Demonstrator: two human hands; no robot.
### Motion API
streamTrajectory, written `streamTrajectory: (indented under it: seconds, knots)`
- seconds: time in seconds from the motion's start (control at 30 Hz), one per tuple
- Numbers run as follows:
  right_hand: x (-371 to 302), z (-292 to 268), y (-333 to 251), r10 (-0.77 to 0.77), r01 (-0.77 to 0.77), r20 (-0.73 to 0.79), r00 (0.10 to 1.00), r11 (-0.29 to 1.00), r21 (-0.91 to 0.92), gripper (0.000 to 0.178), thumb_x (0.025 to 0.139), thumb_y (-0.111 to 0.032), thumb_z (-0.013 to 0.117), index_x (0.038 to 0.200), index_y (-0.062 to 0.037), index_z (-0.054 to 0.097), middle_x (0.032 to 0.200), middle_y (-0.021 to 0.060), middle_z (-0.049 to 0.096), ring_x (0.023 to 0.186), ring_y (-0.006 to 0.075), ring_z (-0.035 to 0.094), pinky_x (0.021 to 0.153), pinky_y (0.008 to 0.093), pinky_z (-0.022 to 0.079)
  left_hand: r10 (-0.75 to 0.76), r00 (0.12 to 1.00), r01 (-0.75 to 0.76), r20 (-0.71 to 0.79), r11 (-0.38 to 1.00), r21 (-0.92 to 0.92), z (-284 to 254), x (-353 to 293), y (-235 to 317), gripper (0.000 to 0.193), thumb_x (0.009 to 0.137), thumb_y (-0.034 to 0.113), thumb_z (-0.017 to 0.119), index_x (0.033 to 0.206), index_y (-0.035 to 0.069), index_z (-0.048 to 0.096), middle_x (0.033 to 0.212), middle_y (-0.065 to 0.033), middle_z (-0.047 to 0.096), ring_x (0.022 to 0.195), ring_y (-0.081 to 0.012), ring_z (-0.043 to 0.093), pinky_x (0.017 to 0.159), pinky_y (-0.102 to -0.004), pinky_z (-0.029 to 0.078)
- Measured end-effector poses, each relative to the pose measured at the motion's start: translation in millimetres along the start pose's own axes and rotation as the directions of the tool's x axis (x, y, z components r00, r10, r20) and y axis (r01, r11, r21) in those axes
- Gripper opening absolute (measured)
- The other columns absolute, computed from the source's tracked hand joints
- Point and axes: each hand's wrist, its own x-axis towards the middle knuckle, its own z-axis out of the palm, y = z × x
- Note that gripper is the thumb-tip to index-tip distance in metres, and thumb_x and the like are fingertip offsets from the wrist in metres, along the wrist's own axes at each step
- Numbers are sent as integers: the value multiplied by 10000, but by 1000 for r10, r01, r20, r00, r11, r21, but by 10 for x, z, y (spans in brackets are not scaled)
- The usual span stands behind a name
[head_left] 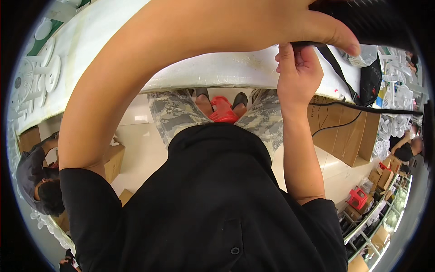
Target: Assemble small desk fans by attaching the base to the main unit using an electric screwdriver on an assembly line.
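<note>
My left arm crosses over the table, and my left hand (319, 28) is at the upper right with its thumb stretched along the underside of a large black object (371, 22). That object has a ridged surface and is cut off by the dark picture rim, so its kind is unclear. The other fingers of this hand are hidden. Just below, my right hand (299, 72) is closed, its fingertips pinching a thin black edge under my left palm. Beside it a black strap (337, 70) runs down to a black pouch (371, 81) on the table's right side.
White fan parts (41, 75) stand on the white table (181, 75) at left, more (396, 68) at right. A cardboard box (342, 129) is below the table, with a black cable (362, 109) across it. A red stool (222, 111) is between my legs. Other people work at both sides.
</note>
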Motion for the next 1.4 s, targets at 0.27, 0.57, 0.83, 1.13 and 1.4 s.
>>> streamTrajectory:
  seconds: [0.27,0.57,0.83,1.13,1.4]
  knots:
    - [6,49,46,-167,168,-30,985,986,22,110,855,-90,653,918,-1,637,779,49,633,693,118,561,609,228,452,234,972,-234,-23,955,-180,-63,-19,-129,226,817,141,691,679,-26,628,596,-64,606,492,-132,502,485,-226,385]
    - [32,155,-8,-225,226,28,974,956,-185,165,838,-161,701,893,-11,663,703,45,631,600,113,557,551,224,438,-388,822,341,-416,922,-184,-282,-429,-3,134,806,77,714,820,-50,674,678,-83,662,533,-85,541,480,-163,394]
    - [48,212,-127,-27,51,88,996,959,-280,216,863,-213,695,862,0,658,644,47,612,521,99,533,507,215,427,-48,909,79,-414,995,59,-323,-422,-8,183,804,87,728,884,-69,674,723,-102,676,555,-94,553,498,-161,407]
    - [30,247,-150,236,-254,112,965,950,182,232,915,-186,635,876,42,626,650,59,611,540,104,556,524,205,462,-122,930,122,-347,992,-20,-356,-388,8,214,809,103,733,905,-78,671,738,-114,681,568,-107,571,510,-163,423]
    - [38,213,-77,192,-232,164,968,931,280,209,925,-158,616,893,49,614,663,68,610,551,114,567,538,211,477,-197,937,178,-290,980,-88,-480,-338,-82,242,814,118,738,923,-86,669,752,-126,686,580,-118,587,522,-165,437]
